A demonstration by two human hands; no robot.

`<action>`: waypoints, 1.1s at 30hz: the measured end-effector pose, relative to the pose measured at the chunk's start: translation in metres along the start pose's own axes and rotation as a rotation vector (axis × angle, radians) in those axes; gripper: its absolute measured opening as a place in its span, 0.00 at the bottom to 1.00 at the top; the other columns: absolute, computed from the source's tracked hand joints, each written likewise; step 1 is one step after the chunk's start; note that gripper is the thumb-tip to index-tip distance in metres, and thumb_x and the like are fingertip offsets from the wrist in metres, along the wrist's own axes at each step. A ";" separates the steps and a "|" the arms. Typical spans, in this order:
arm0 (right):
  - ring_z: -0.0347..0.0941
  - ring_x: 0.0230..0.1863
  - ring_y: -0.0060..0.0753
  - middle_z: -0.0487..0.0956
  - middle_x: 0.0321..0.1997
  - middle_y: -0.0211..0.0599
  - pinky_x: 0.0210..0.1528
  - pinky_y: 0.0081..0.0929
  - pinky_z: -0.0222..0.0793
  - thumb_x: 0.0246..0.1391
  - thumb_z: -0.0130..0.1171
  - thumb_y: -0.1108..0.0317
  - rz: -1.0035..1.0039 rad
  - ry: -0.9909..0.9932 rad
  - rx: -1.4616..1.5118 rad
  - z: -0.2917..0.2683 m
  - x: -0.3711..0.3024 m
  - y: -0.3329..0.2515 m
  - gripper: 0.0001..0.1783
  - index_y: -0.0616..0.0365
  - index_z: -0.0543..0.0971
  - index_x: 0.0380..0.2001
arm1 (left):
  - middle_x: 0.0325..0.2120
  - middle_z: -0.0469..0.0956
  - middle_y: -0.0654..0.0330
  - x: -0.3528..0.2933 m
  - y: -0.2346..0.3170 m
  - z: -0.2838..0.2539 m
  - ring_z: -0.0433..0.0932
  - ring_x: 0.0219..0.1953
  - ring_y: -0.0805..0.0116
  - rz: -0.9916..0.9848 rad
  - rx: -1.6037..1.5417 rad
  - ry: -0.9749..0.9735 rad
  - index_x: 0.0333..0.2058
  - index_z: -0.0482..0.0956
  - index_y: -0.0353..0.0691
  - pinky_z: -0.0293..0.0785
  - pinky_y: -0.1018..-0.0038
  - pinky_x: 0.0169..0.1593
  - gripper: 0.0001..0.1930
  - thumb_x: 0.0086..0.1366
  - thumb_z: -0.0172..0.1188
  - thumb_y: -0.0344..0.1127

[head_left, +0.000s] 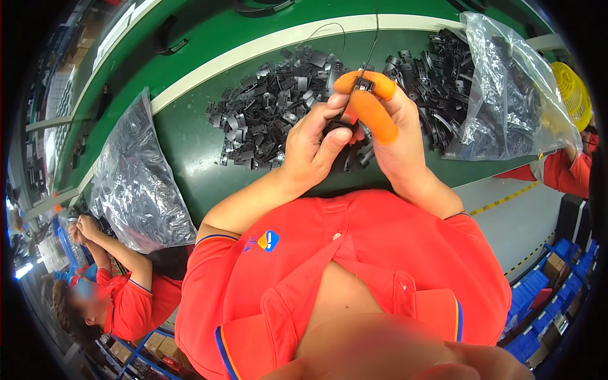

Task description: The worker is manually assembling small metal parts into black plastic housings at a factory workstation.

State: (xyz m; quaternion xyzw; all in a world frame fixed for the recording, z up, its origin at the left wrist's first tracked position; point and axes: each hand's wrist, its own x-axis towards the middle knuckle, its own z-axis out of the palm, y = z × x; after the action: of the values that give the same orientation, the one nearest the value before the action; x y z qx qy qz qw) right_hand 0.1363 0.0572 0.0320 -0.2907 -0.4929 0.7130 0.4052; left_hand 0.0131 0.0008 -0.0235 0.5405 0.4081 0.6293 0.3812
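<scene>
My left hand [315, 140] and my right hand [398, 130] meet above the green worktable. Between them they grip a small black plastic part [345, 120], mostly covered by the fingers. Orange finger cots [375, 117] cover the thumb and a finger of my right hand, which pinch the part's upper end. The left thumb and fingers close on its lower end. Behind my left hand lies a heap of small black plastic pieces [269, 107]. Longer curved black pieces [437, 95] are piled beyond my right hand.
A clear plastic bag [142, 183] lies at the table's left; another clear bag [500, 101] holding black parts is at the right, beside a yellow basket [570, 95]. Co-workers in red sit at both sides [142, 291]. A thin cable [373, 44] hangs over the table [196, 152].
</scene>
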 end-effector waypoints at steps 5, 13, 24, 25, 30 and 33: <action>0.69 0.27 0.16 0.77 0.31 0.33 0.25 0.11 0.62 0.56 0.52 0.67 -0.070 0.047 -0.016 -0.004 -0.003 0.011 0.11 0.64 0.74 0.37 | 0.29 0.75 0.56 -0.004 -0.004 -0.005 0.77 0.29 0.70 0.086 0.156 -0.098 0.46 0.67 0.32 0.72 0.77 0.34 0.18 0.64 0.51 0.40; 0.65 0.16 0.13 0.76 0.28 0.33 0.13 0.09 0.57 0.56 0.51 0.67 -0.116 0.136 0.005 0.001 -0.004 0.021 0.09 0.63 0.74 0.35 | 0.30 0.74 0.59 -0.007 -0.002 0.005 0.73 0.27 0.77 -0.114 -0.064 -0.042 0.47 0.66 0.32 0.70 0.80 0.34 0.17 0.64 0.50 0.37; 0.67 0.24 0.11 0.77 0.31 0.30 0.22 0.08 0.55 0.57 0.50 0.64 -0.241 0.014 -0.086 -0.002 -0.010 0.008 0.12 0.62 0.74 0.38 | 0.36 0.75 0.53 -0.001 0.000 -0.007 0.77 0.37 0.62 0.074 0.132 -0.172 0.46 0.69 0.32 0.72 0.75 0.41 0.19 0.61 0.55 0.39; 0.67 0.24 0.11 0.77 0.31 0.30 0.21 0.08 0.56 0.57 0.50 0.63 -0.224 0.023 -0.094 -0.002 -0.010 0.009 0.13 0.62 0.74 0.38 | 0.36 0.75 0.53 -0.003 0.000 -0.007 0.77 0.37 0.62 0.074 0.133 -0.170 0.46 0.69 0.32 0.72 0.75 0.41 0.19 0.61 0.55 0.39; 0.67 0.23 0.12 0.77 0.32 0.31 0.19 0.08 0.60 0.57 0.50 0.61 -0.086 0.052 -0.062 -0.001 -0.007 0.010 0.15 0.62 0.74 0.40 | 0.32 0.76 0.56 -0.007 0.007 -0.002 0.77 0.33 0.68 -0.140 -0.098 -0.096 0.46 0.68 0.30 0.71 0.76 0.40 0.19 0.63 0.52 0.40; 0.68 0.24 0.13 0.77 0.33 0.32 0.19 0.08 0.62 0.57 0.50 0.60 -0.094 0.006 -0.036 -0.006 -0.005 0.013 0.16 0.62 0.73 0.41 | 0.32 0.75 0.56 -0.005 0.006 0.003 0.74 0.32 0.73 -0.164 -0.145 -0.088 0.44 0.68 0.29 0.71 0.78 0.39 0.18 0.64 0.50 0.41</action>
State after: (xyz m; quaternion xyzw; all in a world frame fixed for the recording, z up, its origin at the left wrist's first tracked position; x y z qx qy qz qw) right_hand 0.1396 0.0530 0.0179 -0.2765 -0.5176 0.6834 0.4343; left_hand 0.0161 -0.0056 -0.0191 0.5034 0.3870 0.5997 0.4870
